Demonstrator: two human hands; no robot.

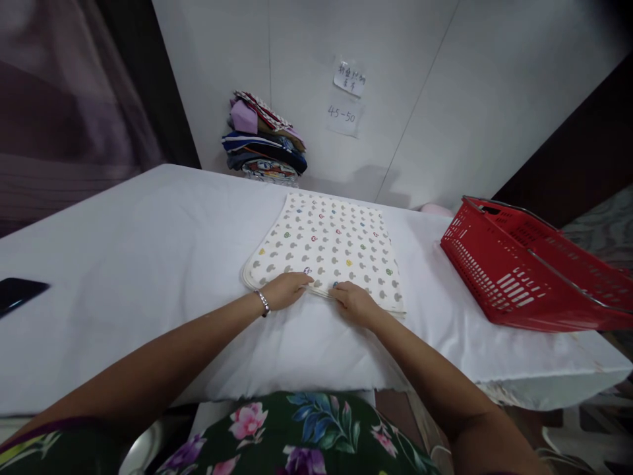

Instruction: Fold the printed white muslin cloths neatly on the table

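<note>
A folded white cloth (pixel 331 241) printed with small grey and coloured mushroom shapes lies flat on the white-covered table (pixel 163 264). Several layers show along its near edge. My left hand (pixel 285 290), with a silver bracelet at the wrist, pinches that near edge left of its middle. A short way to the right, my right hand (pixel 353 302) grips the same edge between thumb and fingers. The fingertips of both hands are partly hidden in the cloth's layers.
A red plastic basket (pixel 519 270) with metal handles stands on the right. Folded fabrics (pixel 267 142) are piled at the back by the wall, near two paper notes (pixel 343 115). A dark phone (pixel 20 293) lies at the far left.
</note>
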